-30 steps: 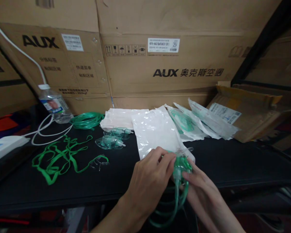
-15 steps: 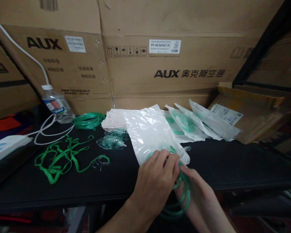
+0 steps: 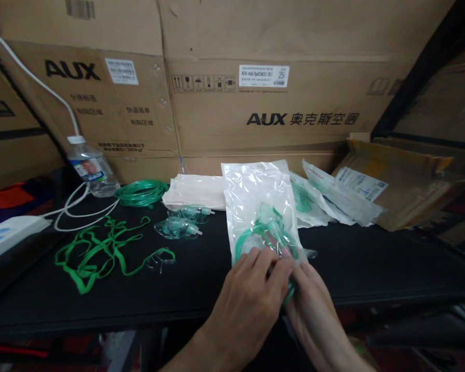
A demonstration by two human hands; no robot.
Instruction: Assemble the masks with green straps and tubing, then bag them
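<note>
A white-backed clear plastic pouch (image 3: 256,188) lies in front of me with its mouth towards me. Inside it show a coil of green tubing (image 3: 240,243) and a clear green mask (image 3: 270,214). Bent over the pouch mouth, my left hand (image 3: 251,294) is closed on the tubing; its fingertips are partly hidden. From the right, my right hand (image 3: 313,299) grips the pouch at its mouth, thumb on top, with a bit of tubing showing between the hands. Left of the pouch lie clear green masks (image 3: 178,228) and a stack of pale pouches (image 3: 194,190).
Green straps (image 3: 96,250) lie tangled at the left, near a green tubing coil (image 3: 141,192), a plastic bottle (image 3: 93,168) and a white power strip (image 3: 15,227). Filled pouches (image 3: 341,196) lean against an open carton (image 3: 406,181) on the right. Large cardboard boxes (image 3: 209,124) stand behind.
The tubing that hung in loops below my hands is now mostly inside the pouch. The pouch has straightened and shifted right, uncovering more of the pale stack.
</note>
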